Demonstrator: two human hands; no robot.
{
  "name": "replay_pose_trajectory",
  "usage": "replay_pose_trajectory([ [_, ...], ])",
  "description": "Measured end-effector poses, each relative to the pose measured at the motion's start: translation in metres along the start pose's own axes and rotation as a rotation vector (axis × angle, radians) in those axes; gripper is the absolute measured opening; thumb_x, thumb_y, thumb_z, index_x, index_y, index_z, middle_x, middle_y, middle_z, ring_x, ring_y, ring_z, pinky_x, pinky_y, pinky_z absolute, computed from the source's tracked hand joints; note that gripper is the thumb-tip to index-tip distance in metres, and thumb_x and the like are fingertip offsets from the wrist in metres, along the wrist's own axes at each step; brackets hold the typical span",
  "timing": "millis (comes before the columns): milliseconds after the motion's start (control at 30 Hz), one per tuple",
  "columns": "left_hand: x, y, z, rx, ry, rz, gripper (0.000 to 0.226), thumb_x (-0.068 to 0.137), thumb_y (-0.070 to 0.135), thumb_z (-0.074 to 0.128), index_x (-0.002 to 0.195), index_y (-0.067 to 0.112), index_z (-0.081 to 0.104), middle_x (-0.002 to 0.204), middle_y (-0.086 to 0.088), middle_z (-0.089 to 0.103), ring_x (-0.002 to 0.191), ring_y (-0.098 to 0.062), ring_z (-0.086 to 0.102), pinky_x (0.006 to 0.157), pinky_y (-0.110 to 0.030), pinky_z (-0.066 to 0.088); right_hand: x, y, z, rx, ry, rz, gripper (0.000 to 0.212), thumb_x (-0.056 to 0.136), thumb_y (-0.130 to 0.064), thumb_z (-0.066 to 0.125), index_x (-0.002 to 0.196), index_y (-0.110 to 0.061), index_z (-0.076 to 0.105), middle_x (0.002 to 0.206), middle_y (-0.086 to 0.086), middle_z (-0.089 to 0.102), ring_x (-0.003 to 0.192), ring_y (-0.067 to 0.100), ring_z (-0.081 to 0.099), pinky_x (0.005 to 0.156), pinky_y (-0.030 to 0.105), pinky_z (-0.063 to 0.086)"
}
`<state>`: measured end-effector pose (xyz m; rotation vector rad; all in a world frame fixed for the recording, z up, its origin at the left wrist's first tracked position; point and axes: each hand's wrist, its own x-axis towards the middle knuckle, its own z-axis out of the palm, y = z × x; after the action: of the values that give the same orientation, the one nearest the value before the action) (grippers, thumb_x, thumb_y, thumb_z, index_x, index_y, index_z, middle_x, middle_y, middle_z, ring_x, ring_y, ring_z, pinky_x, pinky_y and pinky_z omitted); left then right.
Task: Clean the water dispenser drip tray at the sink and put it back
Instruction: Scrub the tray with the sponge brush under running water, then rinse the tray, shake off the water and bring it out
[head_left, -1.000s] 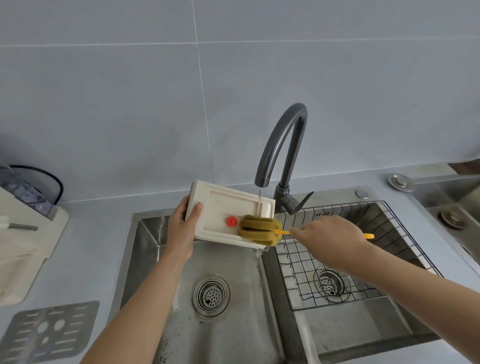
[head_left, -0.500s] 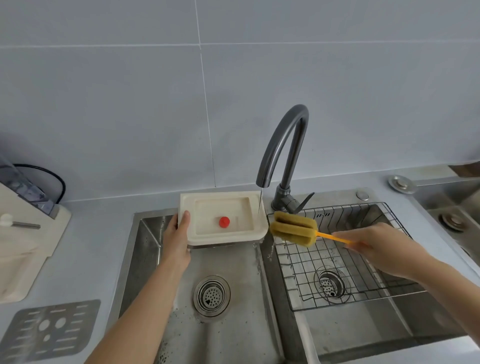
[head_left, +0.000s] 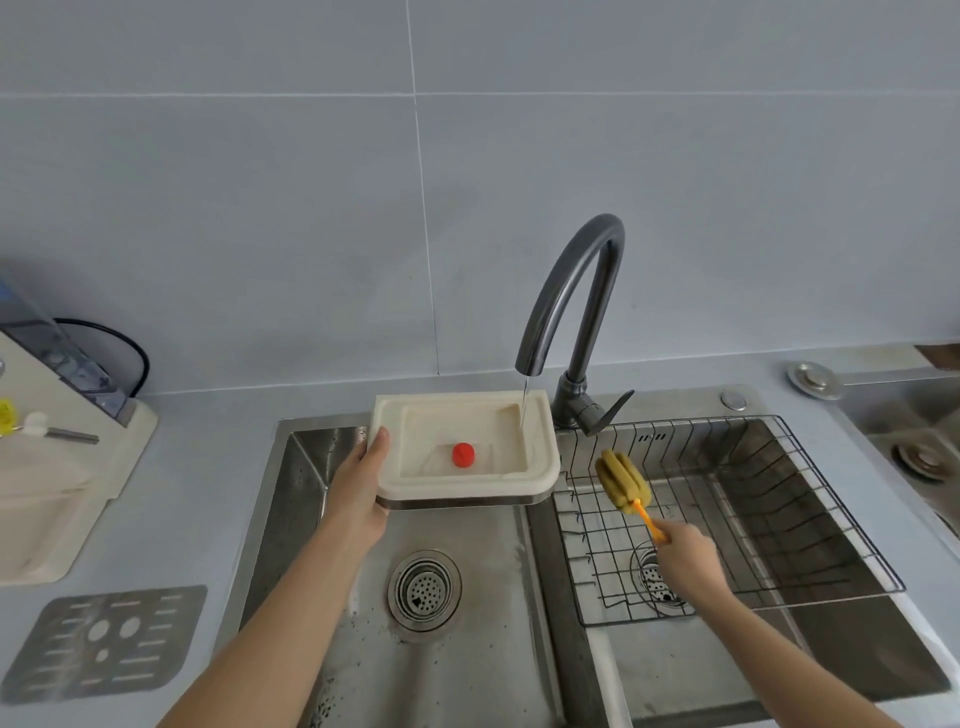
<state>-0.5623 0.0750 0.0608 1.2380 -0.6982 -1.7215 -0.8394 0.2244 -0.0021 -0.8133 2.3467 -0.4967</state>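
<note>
My left hand (head_left: 361, 483) grips the left edge of the cream drip tray (head_left: 540, 457), held level over the left sink basin (head_left: 467, 649). A red float (head_left: 463, 455) sits inside the tray. A thin stream of water falls from the dark curved faucet (head_left: 574, 296) into the tray's right back corner. My right hand (head_left: 688, 558) holds the orange handle of a yellow-brown sponge brush (head_left: 621, 480), which hangs over the wire rack (head_left: 753, 519) in the right basin, apart from the tray.
The cream water dispenser (head_left: 57, 467) stands on the counter at the left, with its grey metal grate (head_left: 104, 642) lying flat in front of it. A second sink (head_left: 919, 452) lies at the far right. Each basin has a round drain strainer.
The brush left the tray and moved right and down over the wire rack. The tray went from tilted to level under the running water.
</note>
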Motion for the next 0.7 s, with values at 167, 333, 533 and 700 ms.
replay_pose_trajectory([
  [167,-0.005,0.0,-0.001,0.001,0.02,-0.018,0.033,0.091,0.025,0.049,0.121,0.011,0.052,0.09,0.0,0.063,0.078,-0.014,0.06,0.059,-0.025,0.05,0.003,-0.007,0.033,-0.008,-0.025,-0.005,0.044,0.093,0.006,0.029,0.131,-0.005,0.048,0.066,0.003,0.048,0.05,0.012,0.042,0.043,0.021,0.034],
  [333,-0.009,0.001,0.0,0.003,0.027,-0.022,0.032,0.091,0.024,0.05,0.12,0.012,0.052,0.088,0.0,0.061,0.077,-0.014,0.058,0.06,-0.025,0.047,0.005,-0.008,0.045,-0.15,-0.114,-0.038,0.054,0.09,0.009,0.029,0.14,-0.01,0.038,0.112,0.016,0.059,0.066,0.014,0.049,0.043,0.016,0.031],
  [533,-0.012,0.001,0.002,-0.026,0.033,-0.04,0.022,0.09,0.021,0.051,0.112,0.016,0.053,0.086,0.002,0.062,0.073,-0.01,0.06,0.051,-0.017,0.052,0.009,-0.008,0.037,-0.335,-0.252,-0.108,0.048,0.093,0.002,0.034,0.139,-0.009,0.037,0.104,0.01,0.053,0.078,0.016,0.047,0.044,0.012,0.029],
  [700,-0.013,0.001,0.004,-0.027,0.024,-0.039,0.014,0.09,0.02,0.051,0.102,0.017,0.057,0.088,0.001,0.063,0.077,-0.012,0.059,0.062,-0.023,0.05,-0.004,-0.037,0.005,-0.305,-0.335,-0.163,0.05,0.094,-0.016,0.048,0.141,-0.01,0.032,0.127,0.016,0.056,0.092,0.019,0.062,0.087,0.032,0.05],
])
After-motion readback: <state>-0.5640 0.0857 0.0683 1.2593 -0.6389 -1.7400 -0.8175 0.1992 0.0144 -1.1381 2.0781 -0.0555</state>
